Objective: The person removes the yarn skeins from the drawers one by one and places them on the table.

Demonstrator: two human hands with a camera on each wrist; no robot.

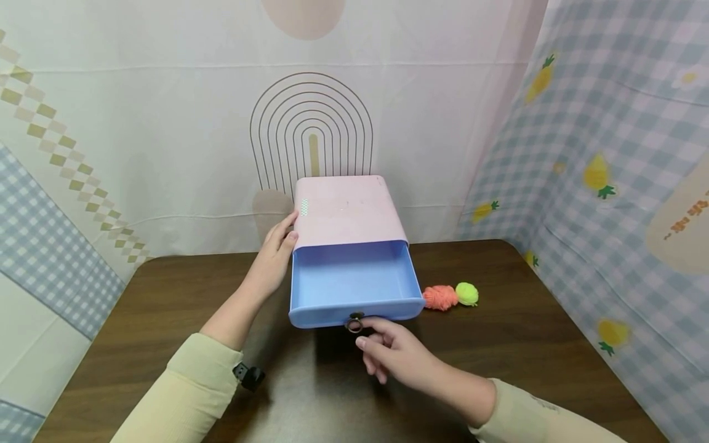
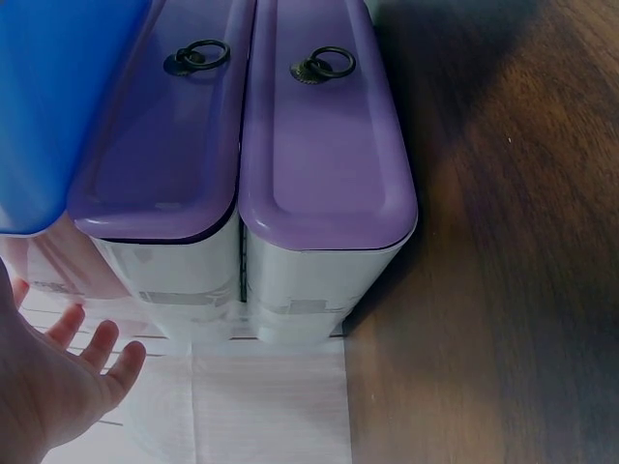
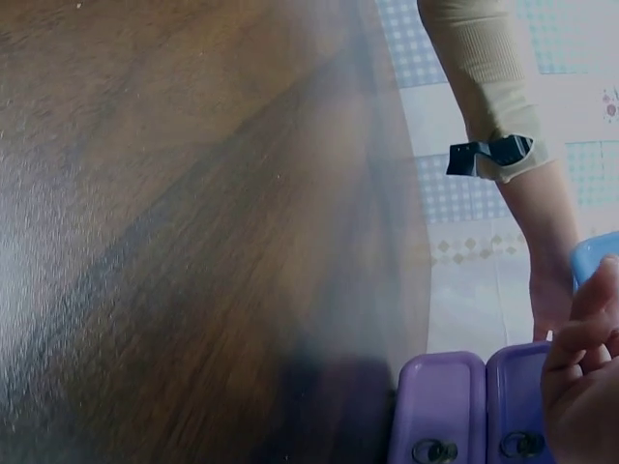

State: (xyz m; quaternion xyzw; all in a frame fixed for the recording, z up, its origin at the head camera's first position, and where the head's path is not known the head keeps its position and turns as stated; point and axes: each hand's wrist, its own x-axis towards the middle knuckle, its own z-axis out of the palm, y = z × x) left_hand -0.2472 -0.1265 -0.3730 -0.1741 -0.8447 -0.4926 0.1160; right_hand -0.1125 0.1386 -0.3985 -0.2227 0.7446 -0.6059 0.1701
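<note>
A small drawer cabinet [image 1: 346,209] with a pink top stands on the table, its top blue drawer [image 1: 354,277] pulled out and bare inside. My left hand [image 1: 272,255] rests against the cabinet's left side, fingers extended. At the blue drawer's front, the index finger of my right hand [image 1: 396,354] is hooked at the dark metal ring pull [image 1: 354,325], with the thumb just below. Under it are two purple drawers [image 2: 324,155], both pushed in, each with its own ring pull [image 2: 334,63]. The left wrist view shows the left fingers spread beside the cabinet.
Right of the cabinet lie a coral yarn bundle [image 1: 441,298] and a smaller neon yellow-green yarn ball [image 1: 467,294], side by side. The dark wooden table [image 1: 183,289] reaches back to a patterned cloth backdrop [image 1: 183,123]. Checked cloth [image 1: 604,141] hangs along the right side.
</note>
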